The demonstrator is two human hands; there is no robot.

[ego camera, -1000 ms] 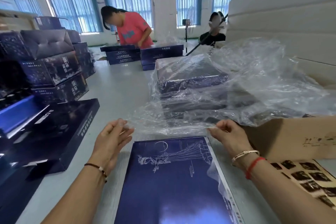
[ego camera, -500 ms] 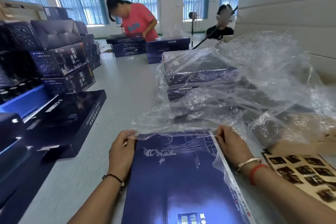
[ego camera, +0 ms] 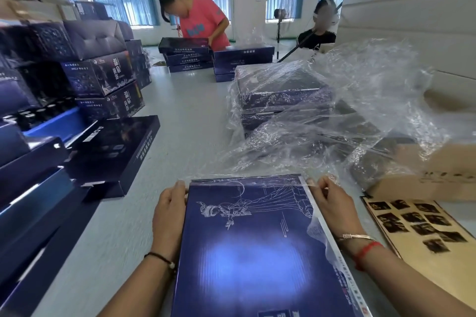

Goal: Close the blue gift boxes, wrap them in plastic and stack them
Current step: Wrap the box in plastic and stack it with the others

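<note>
Closed blue gift box, lid printed with a white line drawing of a figure, lies flat at the near edge of the grey table, long axis running away from the viewer. Left hand on the box's left side near the far corner, fingers curled against the edge and pinching clear plastic film there. Right hand at the far right corner, fingertips pinching the same film. Film lies over the far end of the lid and down the right side; the rest billows back over a stack of wrapped boxes toward mid-table.

Right edge: brown cardboard carton, partly under the film, and a tan card sheet with dark cut-outs just beside the right wrist. Left edge: open and closed dark blue boxes, stacked. Far end: two more stacks of blue boxes; person in a pink shirt bent over one, second person behind.
</note>
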